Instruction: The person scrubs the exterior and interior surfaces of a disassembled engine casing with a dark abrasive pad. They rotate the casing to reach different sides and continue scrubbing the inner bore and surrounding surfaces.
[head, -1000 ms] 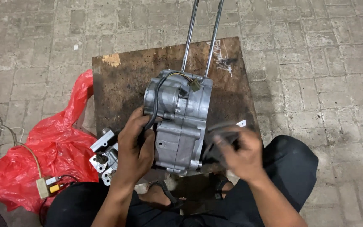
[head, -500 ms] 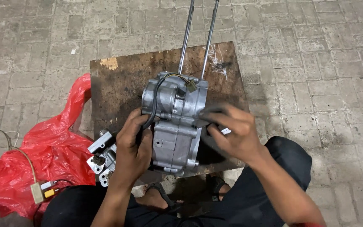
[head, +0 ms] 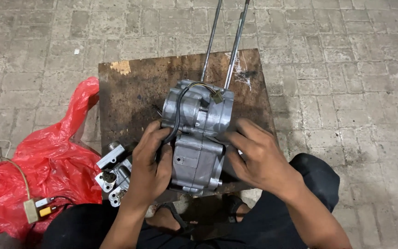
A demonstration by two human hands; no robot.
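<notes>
The engine case (head: 198, 138), a silver-grey cast metal block, stands on a dark, stained wooden board (head: 130, 92) set on the paved ground, right in front of the seated person's knees. Nearest the camera, the left hand (head: 150, 168) wraps the case's left flank, fingers curled tight round its edge and over a black cable (head: 179, 110) that loops up across the casting. The right hand (head: 260, 159) presses on the right flank, fingers stretched out and closed flat against the metal, thumb along the lower edge; both hands grip the case between them. Below them a sandalled foot (head: 171, 216) shows between the dark trouser legs. Just left of the left wrist, at the board's near corner, lies a small cluster of silver metal parts (head: 114, 173). Further left a crumpled red plastic bag (head: 42, 170) rests on the ground, with a small yellow connector (head: 42, 210) and wires at its near edge. At the top of the case sits a small brownish plug (head: 218, 97) where the cable ends. Beyond it two long thin metal rods (head: 236, 41) rise from the case and run away over the board's far edge, across the grey paving bricks (head: 346, 69)
</notes>
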